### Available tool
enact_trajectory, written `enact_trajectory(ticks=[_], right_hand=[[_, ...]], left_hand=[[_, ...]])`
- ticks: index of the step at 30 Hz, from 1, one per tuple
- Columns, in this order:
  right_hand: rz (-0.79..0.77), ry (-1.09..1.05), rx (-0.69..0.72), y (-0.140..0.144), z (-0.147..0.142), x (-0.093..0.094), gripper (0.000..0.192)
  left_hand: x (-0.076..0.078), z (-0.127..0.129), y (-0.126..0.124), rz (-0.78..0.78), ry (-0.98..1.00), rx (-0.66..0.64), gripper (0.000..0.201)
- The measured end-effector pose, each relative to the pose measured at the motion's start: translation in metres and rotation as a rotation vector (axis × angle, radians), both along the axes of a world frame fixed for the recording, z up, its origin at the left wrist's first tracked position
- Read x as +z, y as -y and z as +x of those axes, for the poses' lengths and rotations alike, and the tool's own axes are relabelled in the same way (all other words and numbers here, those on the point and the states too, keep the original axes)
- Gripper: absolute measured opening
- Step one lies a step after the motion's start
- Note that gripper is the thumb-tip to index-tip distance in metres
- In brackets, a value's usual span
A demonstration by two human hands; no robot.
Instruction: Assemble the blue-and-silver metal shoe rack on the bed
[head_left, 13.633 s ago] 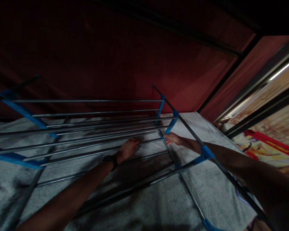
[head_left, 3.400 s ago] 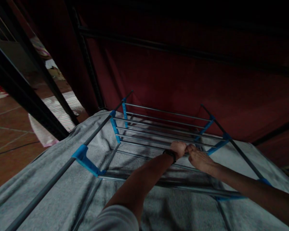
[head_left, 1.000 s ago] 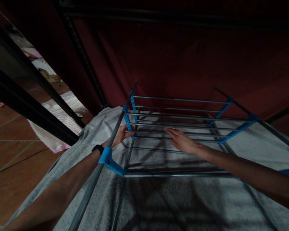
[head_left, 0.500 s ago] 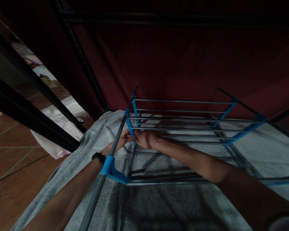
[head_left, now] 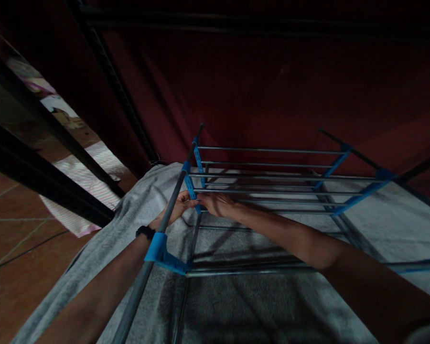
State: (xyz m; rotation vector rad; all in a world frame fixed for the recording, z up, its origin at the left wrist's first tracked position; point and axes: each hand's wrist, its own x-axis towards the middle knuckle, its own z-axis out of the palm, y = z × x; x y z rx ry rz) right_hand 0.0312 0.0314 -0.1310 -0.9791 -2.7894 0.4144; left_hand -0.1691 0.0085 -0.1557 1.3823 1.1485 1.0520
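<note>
A metal rack (head_left: 272,177) with blue end pieces lies over a grey blanket (head_left: 236,306), in front of a dark red panel (head_left: 272,86), and both hands are at its left end. There, a blue bracket (head_left: 190,185) slants down from the left pole (head_left: 172,200), and its lower end sits between the two sets of fingers. The left hand (head_left: 182,203) comes under the pole from the outer side, its fingers bent around that lower end and grasping it, the thumb pointing inward. The right hand (head_left: 217,204) reaches across from the inner side, palm down, its fingers bent and touching the same bracket where the thin bars meet it; whether they are clenched on a bar I cannot tell, since the hand hides the spot. The fingertips of both hands are just beside each other, with the bracket between them. A farther bracket (head_left: 199,162) stands beyond the fingers, apart from them, and a nearer bracket (head_left: 157,248) is close to the left wrist, which wears a black band (head_left: 145,232).
</note>
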Motion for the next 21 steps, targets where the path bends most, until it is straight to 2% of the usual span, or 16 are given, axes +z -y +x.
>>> enact_trajectory(ticks=[4,8,15,21], right_hand=[[0.000,-0.066,0.031,-0.005,-0.001,-0.005,0.029],[-0.025,-0.060,0.002,-0.006,-0.002,-0.008,0.027],[-0.010,-0.077,0.018,-0.012,-0.004,-0.014,0.028],[-0.024,-0.117,-0.005,-0.020,-0.006,-0.025,0.031]], left_hand=[[0.003,0.002,0.004,0.025,-0.032,0.017,0.042],[0.003,0.004,0.009,0.010,-0.003,0.007,0.041],[-0.004,0.006,0.006,0.009,0.004,0.035,0.054],[0.000,0.010,0.009,0.033,-0.029,0.058,0.052]])
